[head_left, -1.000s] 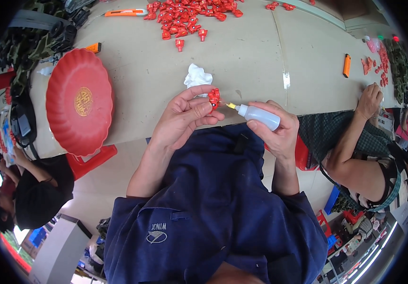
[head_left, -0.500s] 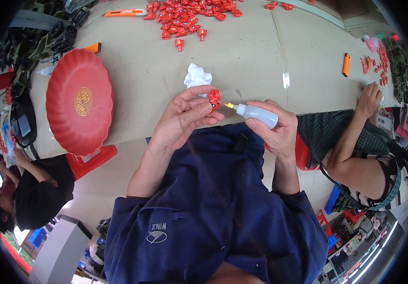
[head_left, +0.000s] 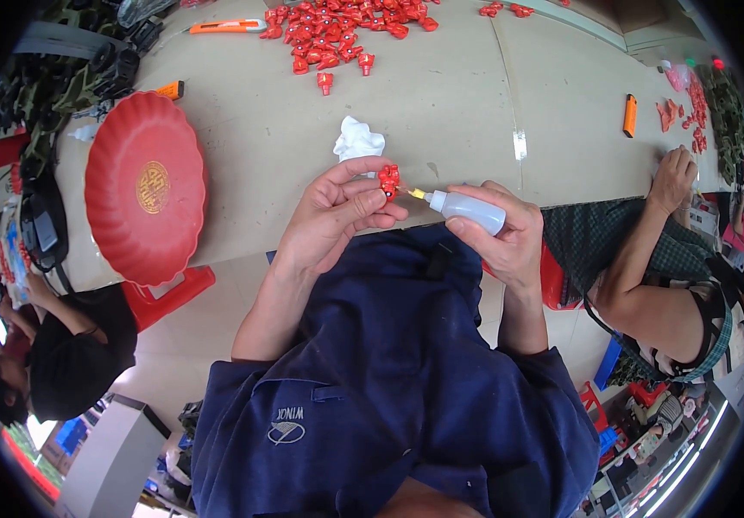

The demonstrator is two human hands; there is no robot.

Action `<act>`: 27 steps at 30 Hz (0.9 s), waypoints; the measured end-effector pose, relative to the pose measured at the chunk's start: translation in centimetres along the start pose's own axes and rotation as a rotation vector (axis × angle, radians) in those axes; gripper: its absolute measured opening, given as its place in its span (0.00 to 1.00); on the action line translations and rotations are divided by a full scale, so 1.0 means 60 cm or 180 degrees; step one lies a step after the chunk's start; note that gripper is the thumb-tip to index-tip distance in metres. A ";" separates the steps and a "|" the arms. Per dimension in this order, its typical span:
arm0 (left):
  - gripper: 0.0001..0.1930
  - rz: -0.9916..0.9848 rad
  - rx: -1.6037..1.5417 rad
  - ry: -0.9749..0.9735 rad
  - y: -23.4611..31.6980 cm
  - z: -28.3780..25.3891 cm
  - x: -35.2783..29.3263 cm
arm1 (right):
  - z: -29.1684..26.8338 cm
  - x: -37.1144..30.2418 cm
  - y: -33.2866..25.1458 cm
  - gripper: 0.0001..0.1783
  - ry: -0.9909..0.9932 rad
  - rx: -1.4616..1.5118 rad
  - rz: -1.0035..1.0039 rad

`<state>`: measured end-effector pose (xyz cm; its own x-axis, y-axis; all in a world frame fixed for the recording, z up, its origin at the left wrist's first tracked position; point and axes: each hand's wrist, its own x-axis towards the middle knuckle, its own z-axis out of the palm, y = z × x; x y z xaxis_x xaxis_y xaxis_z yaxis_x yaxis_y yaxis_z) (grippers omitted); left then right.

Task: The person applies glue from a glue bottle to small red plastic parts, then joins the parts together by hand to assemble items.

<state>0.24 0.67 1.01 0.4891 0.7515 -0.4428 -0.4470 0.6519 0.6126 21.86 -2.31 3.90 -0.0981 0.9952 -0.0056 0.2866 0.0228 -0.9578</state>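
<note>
Between the thumb and fingers of my left hand (head_left: 333,210) is a small red plastic figure part (head_left: 390,181), held above the near edge of the table. My right hand (head_left: 510,233) is closed around a translucent white squeeze bottle (head_left: 470,211) with a yellow nozzle (head_left: 419,194). The bottle lies tilted sideways, its thin tip pointing left at the red part. Whether the tip touches the part I cannot tell. Just beyond my left hand sits a crumpled white tissue (head_left: 359,138).
A pile of similar red parts (head_left: 329,34) lies at the far side, beside an orange utility knife (head_left: 225,27). At left stands a red scalloped tray (head_left: 145,242). An orange cutter (head_left: 629,116) lies right, near a co-worker's hand (head_left: 672,183). Another person sits at far left.
The view has shifted very slightly. Both hands keep the same hold, and the bottle tip stays beside the red part.
</note>
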 end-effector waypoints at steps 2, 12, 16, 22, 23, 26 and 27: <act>0.18 0.0004 0.0008 -0.0009 0.001 0.002 -0.001 | -0.001 -0.001 -0.002 0.16 0.0014 -0.0002 0.0002; 0.18 0.0005 0.0083 0.0017 0.002 0.002 -0.001 | -0.003 0.001 0.000 0.16 0.0006 -0.0034 -0.0030; 0.18 -0.0006 0.0116 0.0025 0.002 0.004 -0.002 | -0.004 0.001 -0.002 0.16 0.0006 -0.0031 -0.0013; 0.18 -0.0007 0.0168 0.0011 0.002 0.002 -0.002 | -0.005 0.000 -0.004 0.16 -0.0003 -0.0098 -0.0064; 0.18 -0.0008 0.0169 0.0011 0.002 0.002 -0.002 | -0.005 0.001 -0.004 0.16 -0.0002 -0.0097 -0.0062; 0.18 -0.0015 0.0144 0.0003 0.001 0.002 -0.002 | -0.006 0.001 -0.003 0.16 -0.0001 -0.0115 -0.0108; 0.18 -0.0020 0.0145 0.0005 0.001 0.002 -0.002 | -0.006 0.001 -0.004 0.17 -0.0012 -0.0139 -0.0106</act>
<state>0.25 0.62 1.17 0.4906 0.7475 -0.4478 -0.4092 0.6513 0.6390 22.14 -2.21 4.22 -0.1118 0.9934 0.0248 0.3244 0.0601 -0.9440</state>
